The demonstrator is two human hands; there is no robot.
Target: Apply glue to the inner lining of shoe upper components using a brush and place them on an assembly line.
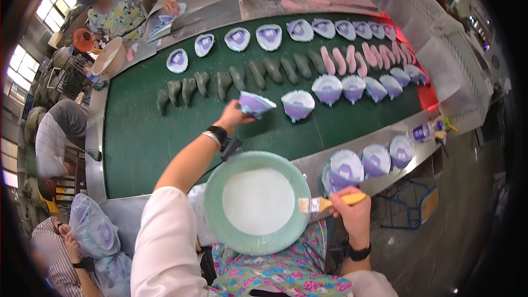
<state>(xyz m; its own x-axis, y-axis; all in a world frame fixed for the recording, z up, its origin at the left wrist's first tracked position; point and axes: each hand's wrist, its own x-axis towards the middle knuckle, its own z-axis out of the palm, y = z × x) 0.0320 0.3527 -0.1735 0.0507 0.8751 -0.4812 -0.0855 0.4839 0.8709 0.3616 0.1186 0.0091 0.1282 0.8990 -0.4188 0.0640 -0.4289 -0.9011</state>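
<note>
Pinched at its edge, a purple-and-white shoe upper (257,104) is held by my left hand (233,115) over the green conveyor belt (181,154). My right hand (352,209) grips the yellow handle of a flat paintbrush (324,203). Its bristles rest at or just above the right rim of a pale green basin (212,203), which holds white liquid (258,201). Just right of the held upper, another shoe upper (298,105) lies on the belt. Several more uppers (346,168) stand on the metal ledge beyond my right hand.
Rows of dark shoe lasts (256,75), pink insoles (341,60) and more uppers (269,37) line the belt. A bottle (426,131) stands on the right ledge, above a blue-framed stool (412,206). Co-workers (118,11) sit around the belt; one at lower left handles a plastic bag (93,225).
</note>
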